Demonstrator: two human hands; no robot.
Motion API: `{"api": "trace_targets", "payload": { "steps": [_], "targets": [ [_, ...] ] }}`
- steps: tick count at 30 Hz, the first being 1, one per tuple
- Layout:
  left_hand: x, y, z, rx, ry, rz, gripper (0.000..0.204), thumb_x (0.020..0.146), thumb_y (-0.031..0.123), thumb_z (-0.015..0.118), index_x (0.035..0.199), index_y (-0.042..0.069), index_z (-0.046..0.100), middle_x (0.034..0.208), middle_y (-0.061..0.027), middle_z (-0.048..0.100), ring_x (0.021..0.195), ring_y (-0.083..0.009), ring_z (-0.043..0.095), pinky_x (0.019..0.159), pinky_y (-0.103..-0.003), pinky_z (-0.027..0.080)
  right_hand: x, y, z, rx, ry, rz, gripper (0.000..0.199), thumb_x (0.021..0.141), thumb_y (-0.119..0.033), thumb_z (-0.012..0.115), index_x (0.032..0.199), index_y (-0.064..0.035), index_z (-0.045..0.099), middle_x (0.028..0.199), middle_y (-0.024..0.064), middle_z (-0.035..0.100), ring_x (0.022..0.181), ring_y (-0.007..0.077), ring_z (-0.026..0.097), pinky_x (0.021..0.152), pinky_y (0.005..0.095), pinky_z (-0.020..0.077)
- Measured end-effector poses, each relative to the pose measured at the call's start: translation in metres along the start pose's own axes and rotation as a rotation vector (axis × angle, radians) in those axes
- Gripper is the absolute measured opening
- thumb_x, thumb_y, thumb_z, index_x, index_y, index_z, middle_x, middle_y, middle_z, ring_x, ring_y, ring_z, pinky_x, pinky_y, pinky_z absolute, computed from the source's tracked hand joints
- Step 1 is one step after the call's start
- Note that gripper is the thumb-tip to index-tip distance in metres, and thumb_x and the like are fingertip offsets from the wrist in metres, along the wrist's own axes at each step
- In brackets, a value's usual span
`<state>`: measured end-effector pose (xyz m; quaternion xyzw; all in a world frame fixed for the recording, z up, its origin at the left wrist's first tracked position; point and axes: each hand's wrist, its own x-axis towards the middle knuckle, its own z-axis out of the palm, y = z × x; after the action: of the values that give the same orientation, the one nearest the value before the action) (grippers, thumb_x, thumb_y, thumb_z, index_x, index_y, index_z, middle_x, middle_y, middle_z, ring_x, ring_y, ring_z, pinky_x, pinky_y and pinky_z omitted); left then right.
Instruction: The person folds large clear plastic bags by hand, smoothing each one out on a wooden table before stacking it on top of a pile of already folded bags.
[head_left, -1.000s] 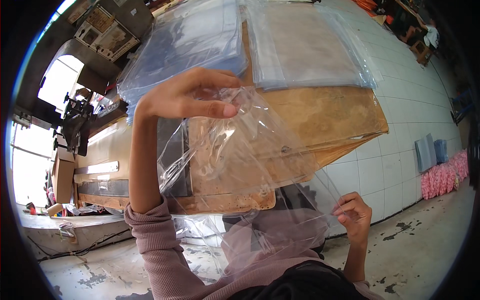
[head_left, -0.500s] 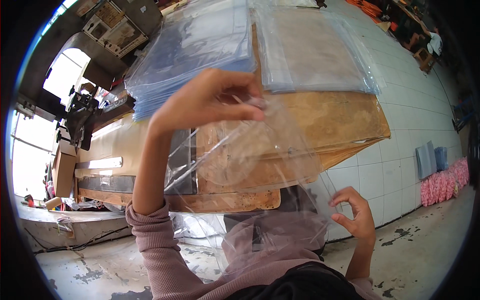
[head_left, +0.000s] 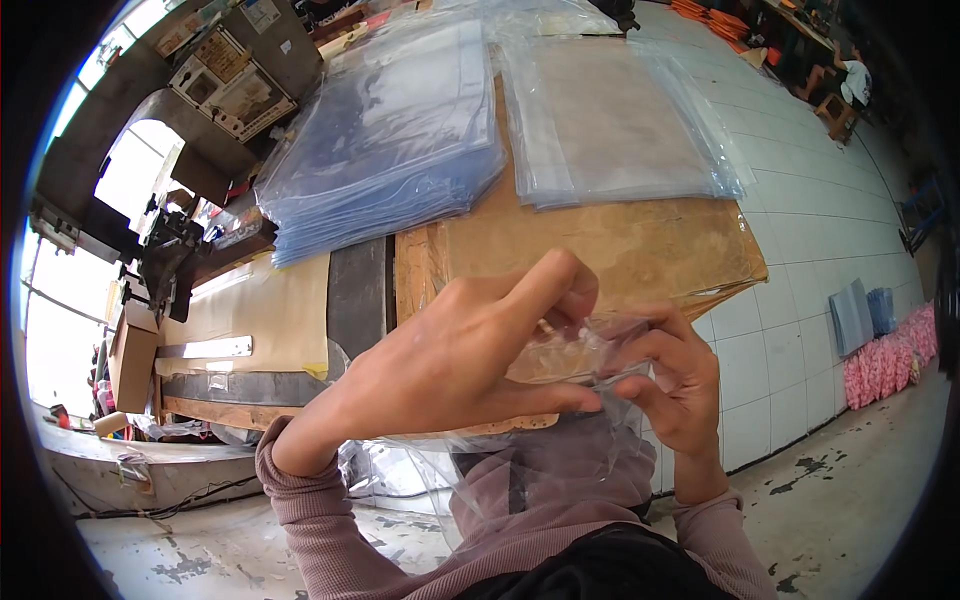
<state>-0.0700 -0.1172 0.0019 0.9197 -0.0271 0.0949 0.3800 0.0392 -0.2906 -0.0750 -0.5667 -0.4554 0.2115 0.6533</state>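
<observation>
A clear plastic sleeve hangs in front of my body, its upper part gathered and creased. My right hand holds the gathered part between thumb and bent fingers. Close beside it on the left is my left hand, back upward, its thumb stretched out and its index finger bent, with a wide gap between them. The left thumb tip meets the plastic near my right fingers. Beyond, on the table, lie a thick stack of bluish clear plastic sleeves and a lower stack of clear sleeves.
The brown-covered table has a corner jutting right. A metal strip lies on its left part, near a dark machine. Pink bundles stand by the tiled floor at the right. A person sits far right.
My left hand has come down and right, its thumb and fingers parting from their pinch. My right hand has moved up and left. The raised sleeve has dropped and bunched between them.
</observation>
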Motion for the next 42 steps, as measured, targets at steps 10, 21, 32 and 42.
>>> {"api": "trace_targets", "payload": {
  "steps": [10, 21, 32, 42],
  "targets": [
    [-0.013, 0.0, 0.001, -0.055, 0.021, -0.031, 0.052, 0.061, 0.03, 0.082, 0.099, 0.0, 0.06, 0.085, -0.008, 0.062, 0.079, -0.0208, 0.063, 0.067, -0.029, 0.049, 0.014, 0.0, 0.003, 0.086, 0.062, -0.144, 0.03, 0.071, -0.031, 0.075, 0.077, -0.0035, 0.064, 0.093, 0.011, 0.059, 0.087, 0.0187, 0.057, 0.076, 0.0306, 0.0446],
    [-0.016, 0.002, 0.002, -0.068, 0.02, -0.188, 0.039, 0.062, 0.023, 0.081, 0.092, 0.004, 0.064, 0.069, -0.0034, 0.054, 0.057, -0.0106, 0.052, 0.052, -0.024, 0.042, 0.015, -0.004, 0.004, -0.081, 0.05, -0.163, 0.019, 0.071, -0.02, 0.074, 0.07, -0.0034, 0.065, 0.085, 0.0096, 0.064, 0.073, 0.0163, 0.06, 0.062, 0.0259, 0.0468],
    [-0.026, -0.006, 0.005, -0.118, 0.106, -0.238, 0.015, 0.069, 0.007, 0.076, 0.079, 0.005, 0.065, 0.045, 0.0029, 0.04, 0.04, -0.0044, 0.033, 0.041, -0.022, 0.027, 0.011, -0.002, 0.005, -0.137, 0.15, -0.133, 0.013, 0.071, -0.014, 0.074, 0.069, -0.0034, 0.068, 0.076, 0.0089, 0.065, 0.065, 0.0137, 0.061, 0.055, 0.0229, 0.045],
    [-0.019, -0.006, 0.003, -0.037, 0.155, -0.188, 0.014, 0.071, 0.008, 0.075, 0.074, 0.004, 0.063, 0.045, 0.0027, 0.042, 0.04, -0.0027, 0.037, 0.04, -0.021, 0.027, 0.04, -0.022, 0.016, -0.004, 0.214, -0.194, 0.022, 0.07, -0.022, 0.076, 0.08, -0.0048, 0.066, 0.08, 0.0072, 0.063, 0.072, 0.0153, 0.06, 0.063, 0.026, 0.0463]
  ]
}}
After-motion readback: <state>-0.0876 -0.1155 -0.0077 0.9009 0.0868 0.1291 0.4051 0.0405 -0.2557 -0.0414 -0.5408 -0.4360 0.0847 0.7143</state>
